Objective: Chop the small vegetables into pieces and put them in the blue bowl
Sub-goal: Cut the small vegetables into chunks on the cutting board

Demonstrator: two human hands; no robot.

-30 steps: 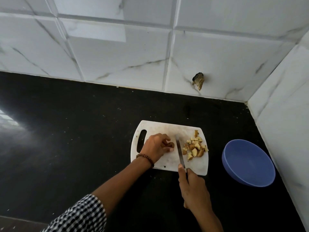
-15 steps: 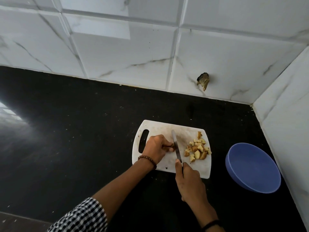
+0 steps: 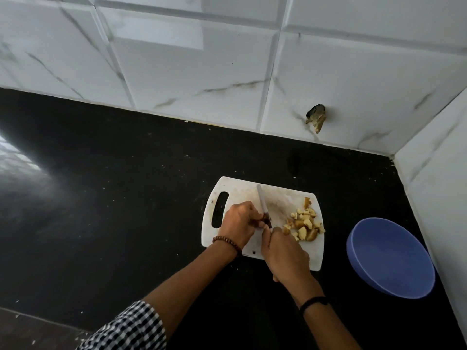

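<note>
A white cutting board (image 3: 283,198) lies on the black counter. My left hand (image 3: 238,223) pinches a small brown vegetable (image 3: 266,220) on the board. My right hand (image 3: 285,253) grips a knife (image 3: 261,200); the blade points away from me and its lower part meets the vegetable beside my left fingertips. A pile of several chopped pale pieces (image 3: 304,222) sits at the board's right side. The blue bowl (image 3: 390,257) stands to the right of the board, with nothing visible inside.
White marble-look tiled walls (image 3: 202,72) close off the back and right sides, with a broken hole (image 3: 316,117) low in the back wall. The black counter (image 3: 101,198) stretches left, dotted with small crumbs.
The knife has shifted left from beside the chopped pile onto the vegetable under my left fingers, and my right hand has moved forward over the board's near edge.
</note>
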